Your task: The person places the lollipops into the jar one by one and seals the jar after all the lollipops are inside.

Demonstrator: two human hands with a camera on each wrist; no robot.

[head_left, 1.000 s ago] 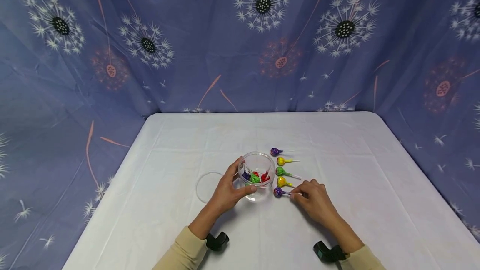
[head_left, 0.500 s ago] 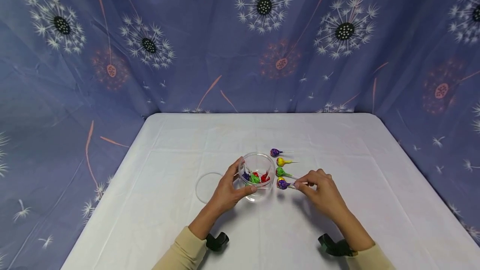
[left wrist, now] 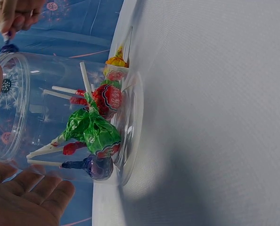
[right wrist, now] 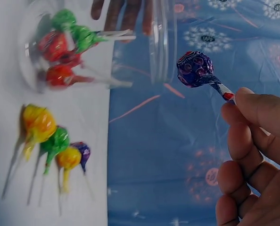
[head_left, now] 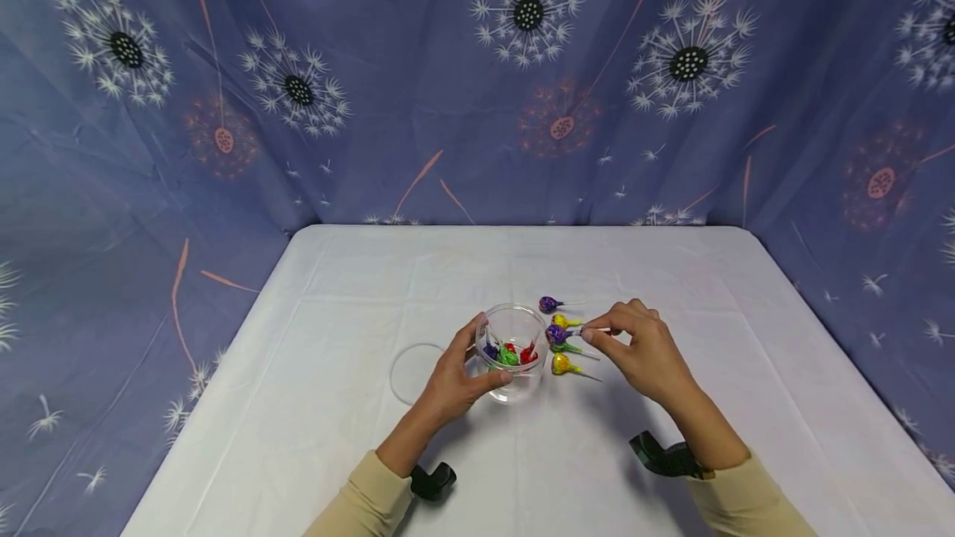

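Note:
My left hand [head_left: 451, 384] holds a clear plastic jar [left wrist: 36, 117], thumb at the near side and fingers round the left. The jar stands upright and uncovered. Inside lie several wrapped lollipops: green [left wrist: 102, 136], red [left wrist: 107, 96] and purple [left wrist: 100, 168]. My right hand [head_left: 642, 350] pinches a purple lollipop [right wrist: 195, 69] by its stick, raised off the table just right of the jar's rim. Below it, a row on the table has a yellow lollipop [head_left: 561, 364], a green one [right wrist: 60, 141], another yellow one [right wrist: 69, 157] and a purple one [head_left: 548, 304].
A round transparent lid [head_left: 393, 371] lies flat on the white-covered table [head_left: 358, 280], left of the jar. Dark wrist cameras, including the left one [head_left: 434, 481], are strapped at both wrists. A blue dandelion-print curtain [head_left: 418, 89] hangs behind and at the sides.
My right hand has lifted the nearest purple lollipop from the table and moved it up and away from me, past the nearer yellow lollipop. The left hand and jar have stayed put.

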